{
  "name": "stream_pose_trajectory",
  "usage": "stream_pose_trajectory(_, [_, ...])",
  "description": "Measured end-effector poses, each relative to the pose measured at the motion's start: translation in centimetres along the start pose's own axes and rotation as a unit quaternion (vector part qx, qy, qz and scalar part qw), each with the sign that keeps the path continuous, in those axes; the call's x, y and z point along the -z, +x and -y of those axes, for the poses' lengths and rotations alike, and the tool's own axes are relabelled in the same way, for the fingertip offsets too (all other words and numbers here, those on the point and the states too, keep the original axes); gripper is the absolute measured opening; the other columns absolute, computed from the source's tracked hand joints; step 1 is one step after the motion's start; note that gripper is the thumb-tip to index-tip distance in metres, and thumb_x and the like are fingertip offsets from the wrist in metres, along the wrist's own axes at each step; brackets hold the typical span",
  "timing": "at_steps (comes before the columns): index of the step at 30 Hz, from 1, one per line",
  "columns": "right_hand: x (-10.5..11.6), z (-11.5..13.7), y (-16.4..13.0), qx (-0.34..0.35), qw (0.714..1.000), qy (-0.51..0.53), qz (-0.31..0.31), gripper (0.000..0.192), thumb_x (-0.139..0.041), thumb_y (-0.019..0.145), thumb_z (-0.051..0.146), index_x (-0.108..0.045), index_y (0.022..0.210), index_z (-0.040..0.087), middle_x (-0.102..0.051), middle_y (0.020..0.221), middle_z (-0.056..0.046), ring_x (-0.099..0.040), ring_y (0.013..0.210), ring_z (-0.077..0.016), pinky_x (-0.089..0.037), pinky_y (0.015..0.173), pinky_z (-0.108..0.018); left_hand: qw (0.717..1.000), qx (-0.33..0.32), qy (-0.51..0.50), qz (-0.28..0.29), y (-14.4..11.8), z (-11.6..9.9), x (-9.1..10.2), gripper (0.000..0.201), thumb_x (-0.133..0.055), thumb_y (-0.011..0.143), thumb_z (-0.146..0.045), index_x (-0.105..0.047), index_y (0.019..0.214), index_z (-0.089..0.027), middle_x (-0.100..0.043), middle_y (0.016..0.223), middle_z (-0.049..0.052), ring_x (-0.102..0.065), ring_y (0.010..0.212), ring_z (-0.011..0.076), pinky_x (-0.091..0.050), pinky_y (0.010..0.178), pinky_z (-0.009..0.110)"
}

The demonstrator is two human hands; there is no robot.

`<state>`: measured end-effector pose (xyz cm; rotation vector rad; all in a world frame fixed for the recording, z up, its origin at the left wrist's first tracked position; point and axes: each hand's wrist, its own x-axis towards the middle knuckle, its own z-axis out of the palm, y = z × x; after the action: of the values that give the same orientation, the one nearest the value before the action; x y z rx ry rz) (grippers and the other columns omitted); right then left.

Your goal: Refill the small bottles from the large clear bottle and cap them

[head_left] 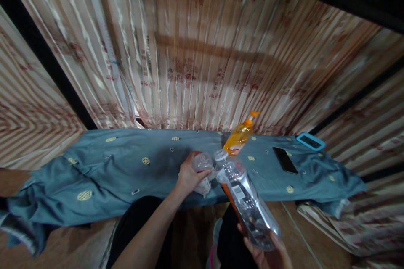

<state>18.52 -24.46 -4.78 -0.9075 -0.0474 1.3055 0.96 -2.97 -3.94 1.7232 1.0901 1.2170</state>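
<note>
left hand (189, 174) curled, right hand (268, 252) gripping (low)

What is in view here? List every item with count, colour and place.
plastic bottle: 1, clear with an orange label, tilted, base in the right hand, white cap toward the table
small clear container: 1, transparent, in the left hand over the cloth
crumpled tissue: 1, white, under the left hand
pump bottle: 1, orange, standing behind the clear bottle
phone: 1, black, lying on the cloth at right
small device: 1, black with a light blue frame, far right of the cloth
cloth: 1, blue-grey with yellow round motifs, covering the table
curtain: 1, beige with red print, behind the table
left hand: 1, fingers round the container
right hand: 1, fingers under the bottle's base
</note>
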Motion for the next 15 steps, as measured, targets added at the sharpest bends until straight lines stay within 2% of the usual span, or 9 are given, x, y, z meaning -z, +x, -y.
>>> stream_pose_trajectory(7, [0.0, 0.0, -0.8, 0.017, 0.999, -0.037, -0.024, 0.041, -0.089, 0.057, 0.044, -0.080, 0.090, 0.023, -0.079, 0.096, -0.010, -0.076, 0.086, -0.0317, -0.062, 0.069, -0.033, 1.000, -0.005, -0.011, 0.015, -0.3, -0.1, -0.3, 0.051, -0.082, 0.059, -0.018, -0.060, 0.105, -0.018, -0.071, 0.102, 0.004, -0.068, 0.099, 0.0247, -0.054, 0.092, 0.039])
stream_pose_trajectory(15, [0.3, -0.1, -1.2, 0.036, 0.998, -0.045, -0.041, 0.038, -0.089, 0.058, 0.044, -0.079, 0.090, 0.027, -0.079, 0.096, -0.008, -0.075, 0.086, -0.0324, -0.062, 0.070, -0.035, 1.000, -0.022, 0.004, 0.009, -0.5, 0.1, -0.5, 0.052, -0.079, 0.058, -0.015, -0.058, 0.106, -0.019, -0.070, 0.106, 0.004, -0.068, 0.099, 0.0229, -0.054, 0.091, 0.037])
